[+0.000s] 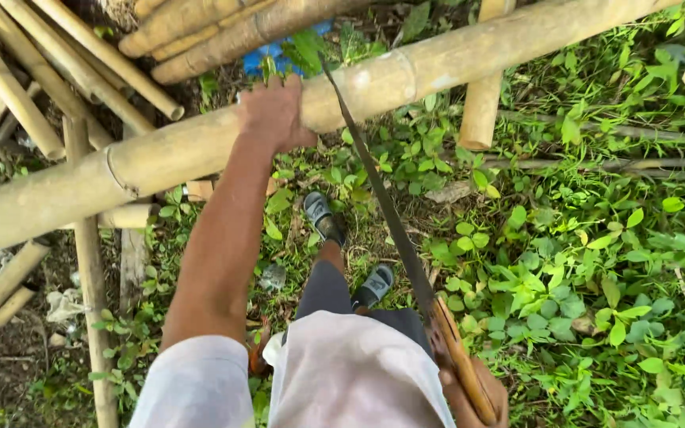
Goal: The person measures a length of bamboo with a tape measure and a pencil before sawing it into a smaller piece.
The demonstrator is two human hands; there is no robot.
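Sawing posture observed: our right hand (477, 392) is clenched around the wooden handle (463, 363) of a hand saw (390, 210), down at 5 o'clock in the view. The saw's long dark blade runs up toward 12 o'clock and its tip end meets the thick bamboo pole (453, 59) just right of our left hand (273, 115). That hand lies palm-down on the pole, fingers curled over its top, pressing on it. The pole spans the view slantwise, from 9 o'clock up to 1 o'clock, resting across other bamboo. We note a bundle of thinner bamboo poles (49, 59) at 10 o'clock, and a short cut piece (481, 107) hanging below the pole at 1 o'clock. Beneath us, two sandalled feet (323, 218) stand on soil. Leafy green ground cover (588, 261) fills 3 to 5 o'clock.
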